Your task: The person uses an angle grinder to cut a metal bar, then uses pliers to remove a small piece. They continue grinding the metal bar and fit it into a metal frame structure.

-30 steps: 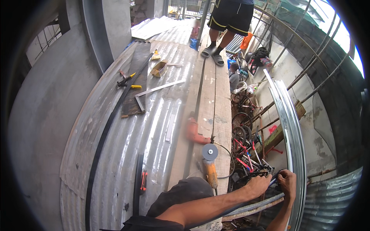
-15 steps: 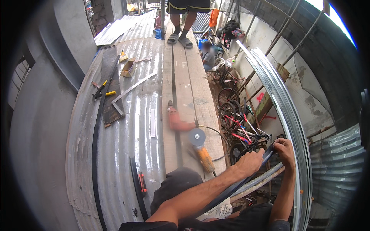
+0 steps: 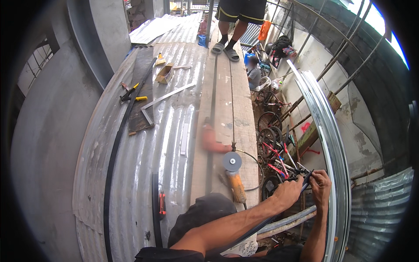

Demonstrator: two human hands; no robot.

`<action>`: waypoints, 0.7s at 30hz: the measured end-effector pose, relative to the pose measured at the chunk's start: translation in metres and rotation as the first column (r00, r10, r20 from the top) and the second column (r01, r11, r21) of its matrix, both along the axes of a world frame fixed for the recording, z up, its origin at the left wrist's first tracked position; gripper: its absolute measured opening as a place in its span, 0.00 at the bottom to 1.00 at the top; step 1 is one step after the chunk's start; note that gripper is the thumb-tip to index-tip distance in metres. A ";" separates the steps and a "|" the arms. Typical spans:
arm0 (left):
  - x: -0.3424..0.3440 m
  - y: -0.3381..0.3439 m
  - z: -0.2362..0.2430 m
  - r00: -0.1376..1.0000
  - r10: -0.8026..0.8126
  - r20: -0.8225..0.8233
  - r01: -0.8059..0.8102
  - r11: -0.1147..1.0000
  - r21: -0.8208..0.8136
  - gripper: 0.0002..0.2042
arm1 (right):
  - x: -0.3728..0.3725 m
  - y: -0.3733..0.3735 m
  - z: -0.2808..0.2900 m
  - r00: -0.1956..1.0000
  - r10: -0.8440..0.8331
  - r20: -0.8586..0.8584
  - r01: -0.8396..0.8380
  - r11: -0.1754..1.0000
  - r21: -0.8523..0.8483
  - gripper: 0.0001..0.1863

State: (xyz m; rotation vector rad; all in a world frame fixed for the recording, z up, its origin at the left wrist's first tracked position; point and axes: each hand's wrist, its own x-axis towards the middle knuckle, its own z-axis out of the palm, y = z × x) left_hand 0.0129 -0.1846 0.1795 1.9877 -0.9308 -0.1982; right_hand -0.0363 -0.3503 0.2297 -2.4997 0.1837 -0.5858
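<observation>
My left hand [image 3: 290, 192] is closed around a long black strip [image 3: 270, 219], close to its upper end. The strip slants up from my lap across the right side. At its tip my right hand [image 3: 321, 181] pinches the end with bent fingers, close beside my left hand. Whether the strip is rubber or another material, I cannot tell. Just right of my right hand rise several long silvery metal channels [image 3: 325, 126]. On the planks left of my hands lies a yellow angle grinder [image 3: 237, 185] with a grey disc [image 3: 232, 161]; a blurred red drill [image 3: 213, 140] is beyond it.
Wooden planks [image 3: 242, 113] run ahead to another person's sandalled feet [image 3: 224, 51]. Corrugated metal sheets [image 3: 135, 174] on the left bear a red cutter [image 3: 162, 203], a cardboard box [image 3: 165, 74] and black strips [image 3: 156, 209]. Bicycles [image 3: 270, 139] stand below the planks' right edge.
The view has shifted left, so most things sit farther right in the picture. My hands still grip the black strip and have drawn slightly closer together. The drill stays blurred.
</observation>
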 end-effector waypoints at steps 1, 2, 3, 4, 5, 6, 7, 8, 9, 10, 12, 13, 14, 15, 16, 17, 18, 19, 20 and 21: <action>0.000 0.001 -0.001 1.000 -0.012 0.003 0.012 1.000 0.002 0.08 | 0.001 -0.001 0.000 1.000 0.002 -0.022 -0.001 0.998 0.071 0.05; 0.000 0.003 -0.001 1.000 -0.023 0.002 0.023 0.999 -0.029 0.08 | 0.000 -0.004 -0.001 0.999 0.003 -0.045 0.003 0.990 0.141 0.05; -0.001 0.004 -0.002 0.999 -0.038 0.000 0.038 0.998 -0.058 0.08 | -0.002 -0.010 -0.002 0.998 0.003 -0.067 0.012 0.977 0.212 0.05; -0.002 0.006 0.000 0.999 -0.054 0.002 0.054 0.995 -0.089 0.08 | -0.005 -0.022 -0.001 0.991 -0.019 -0.132 0.053 0.964 0.262 0.04; -0.002 0.008 0.002 0.997 -0.069 -0.015 0.068 0.993 -0.099 0.08 | -0.007 -0.021 0.010 0.976 -0.015 -0.218 0.128 0.849 0.512 0.05; -0.001 0.009 0.003 0.996 -0.089 -0.032 0.085 0.990 -0.108 0.09 | -0.006 -0.020 0.019 0.967 -0.004 -0.254 0.147 0.823 0.549 0.06; -0.003 0.008 0.006 0.991 -0.124 -0.048 0.117 0.986 -0.123 0.09 | -0.009 -0.021 0.027 0.958 -0.007 -0.288 0.180 0.794 0.580 0.07; -0.003 0.010 0.012 0.989 -0.127 -0.073 0.119 0.987 -0.103 0.09 | -0.008 -0.021 0.029 0.957 0.013 -0.289 0.172 0.777 0.605 0.08; -0.002 0.013 0.016 0.986 -0.133 -0.097 0.126 0.989 -0.081 0.10 | -0.006 -0.019 0.030 0.957 0.030 -0.288 0.166 0.757 0.632 0.08; 0.000 0.013 0.021 0.981 -0.149 -0.122 0.142 0.988 -0.063 0.10 | -0.006 -0.022 0.033 0.957 0.037 -0.288 0.169 0.737 0.655 0.09; 0.000 0.005 0.023 0.966 -0.228 -0.122 0.218 0.972 -0.086 0.12 | -0.018 -0.051 0.023 0.983 0.055 -0.177 0.093 0.683 0.725 0.09; 0.005 0.008 0.025 0.956 -0.214 -0.201 0.205 0.977 -0.064 0.12 | -0.008 -0.026 0.035 0.975 0.005 -0.223 0.159 0.685 0.711 0.08; 0.008 0.011 0.028 0.956 -0.223 -0.190 0.211 0.974 -0.081 0.13 | -0.010 -0.026 0.035 0.959 -0.063 -0.275 0.231 0.735 0.637 0.09; 0.013 0.016 0.034 0.956 -0.203 -0.213 0.197 0.979 -0.050 0.13 | -0.006 -0.024 0.033 0.965 -0.024 -0.262 0.170 0.815 0.554 0.09; 0.015 0.021 0.037 0.956 -0.196 -0.218 0.176 0.978 -0.110 0.14 | -0.004 -0.018 0.035 0.975 -0.023 -0.221 0.143 0.828 0.543 0.06; 0.015 0.019 0.043 0.938 -0.216 -0.270 0.198 0.976 -0.090 0.14 | -0.006 -0.017 0.040 0.956 -0.102 -0.275 0.207 0.898 0.388 0.06; 0.014 0.020 0.047 0.948 -0.203 -0.247 0.198 0.979 -0.045 0.14 | -0.006 -0.011 0.039 0.979 -0.110 -0.173 0.147 0.966 0.214 0.06; 0.013 0.019 0.050 0.952 -0.195 -0.236 0.195 0.981 -0.026 0.13 | -0.003 -0.007 0.038 0.994 -0.076 -0.073 0.078 0.997 0.025 0.06; 0.013 0.020 0.052 0.958 -0.177 -0.225 0.181 0.984 -0.005 0.13 | -0.004 -0.006 0.035 0.997 -0.077 -0.022 0.076 0.997 -0.028 0.06; 0.012 0.019 0.053 0.965 -0.153 -0.213 0.160 0.987 0.012 0.13 | -0.005 -0.005 0.031 0.997 -0.068 0.028 0.070 0.994 -0.085 0.06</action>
